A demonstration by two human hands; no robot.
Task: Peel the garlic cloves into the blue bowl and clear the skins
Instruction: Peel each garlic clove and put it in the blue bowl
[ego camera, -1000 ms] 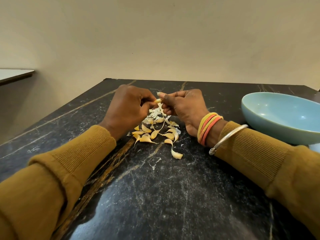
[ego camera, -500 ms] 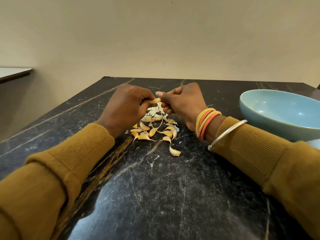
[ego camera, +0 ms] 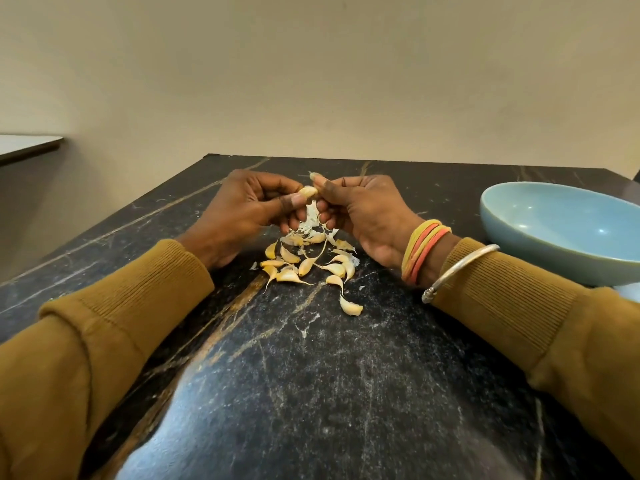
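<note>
Both my hands meet above a pile of garlic cloves (ego camera: 306,263) on the black marble table (ego camera: 311,375). My left hand (ego camera: 249,209) and my right hand (ego camera: 360,209) pinch one garlic clove (ego camera: 307,192) between their fingertips. A thin white skin (ego camera: 311,218) hangs down from it between the hands, and more skins lie on top of the pile. One clove (ego camera: 351,308) lies apart, nearer to me. The blue bowl (ego camera: 561,233) stands at the right with nothing visible inside it.
The table's far edge runs just behind my hands, in front of a plain beige wall. A white surface (ego camera: 27,147) juts in at the far left, off the table. Bangles and a metal bracelet ring my right wrist.
My hands have stayed above the pile while working the clove. A strip of white skin now hangs free below the clove. The view has shifted slightly.
</note>
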